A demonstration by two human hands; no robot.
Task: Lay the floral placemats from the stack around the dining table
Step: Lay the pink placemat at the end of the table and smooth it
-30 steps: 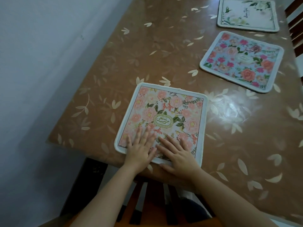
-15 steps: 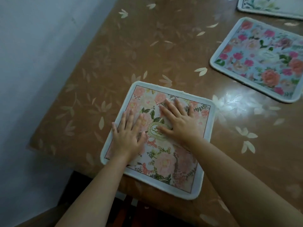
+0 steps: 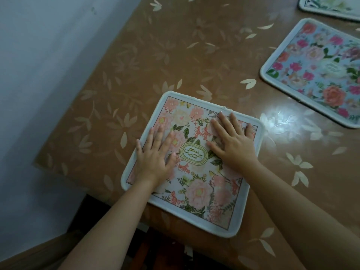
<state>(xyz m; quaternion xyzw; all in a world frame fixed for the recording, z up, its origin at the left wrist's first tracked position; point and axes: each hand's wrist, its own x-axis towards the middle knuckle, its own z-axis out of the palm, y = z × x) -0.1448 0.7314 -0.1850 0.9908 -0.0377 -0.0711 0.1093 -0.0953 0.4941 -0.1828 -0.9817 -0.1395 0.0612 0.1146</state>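
A brown dining table (image 3: pixel 175 55) under a glossy leaf-patterned cover is set against a pale wall (image 3: pixel 39 75) on the left. A pink floral placemat (image 3: pixel 196 191), white-bordered, with an oval "GARDEN" label (image 3: pixel 193 153) at its centre, is laid flat at the near edge. It is pressed by the left hand (image 3: pixel 155 154) and right hand (image 3: pixel 231 143), fingers straight and slightly spread, on either side of the label. A blue floral placemat (image 3: pixel 315 75) lies at far right. Beyond it a pale placemat (image 3: pixel 331 6) is partly cropped. Possibly a chair (image 3: pixel 155 250) is glimpsed below.
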